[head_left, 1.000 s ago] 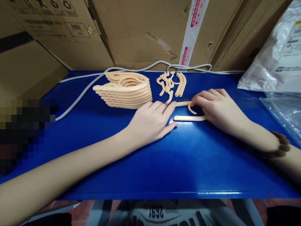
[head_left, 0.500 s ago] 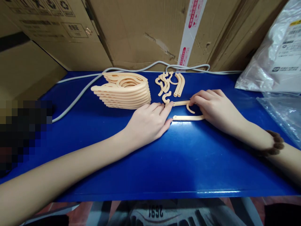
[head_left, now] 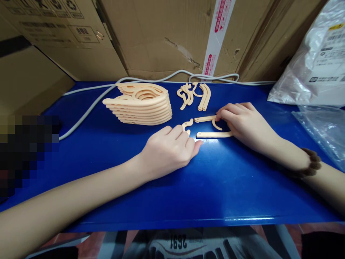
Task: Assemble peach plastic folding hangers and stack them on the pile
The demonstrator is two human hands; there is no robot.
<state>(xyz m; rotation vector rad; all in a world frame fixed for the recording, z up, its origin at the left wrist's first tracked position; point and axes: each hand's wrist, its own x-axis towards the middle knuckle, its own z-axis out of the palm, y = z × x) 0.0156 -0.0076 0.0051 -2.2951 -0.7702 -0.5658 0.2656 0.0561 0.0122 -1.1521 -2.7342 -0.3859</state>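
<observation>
My left hand (head_left: 168,149) rests on the blue table (head_left: 172,190) with its fingers curled, pinching a small peach plastic hook piece (head_left: 187,124). My right hand (head_left: 244,124) lies just to the right, its fingertips pressed on a peach hanger part (head_left: 205,118) that has a curved hook below it. A straight peach bar (head_left: 214,135) lies between the two hands. Behind them sit a stack of peach folded hangers (head_left: 140,104) and a small pile of loose peach pieces (head_left: 194,95).
Cardboard boxes (head_left: 161,36) wall off the back of the table. A white cable (head_left: 88,109) runs along the back and left. Plastic bags (head_left: 315,64) lie at the right edge. A pixelated patch covers the left side.
My left hand has pulled back toward me and curled, drawing a small hook piece away from the loose pile. The right hand has stayed on its hanger part.
</observation>
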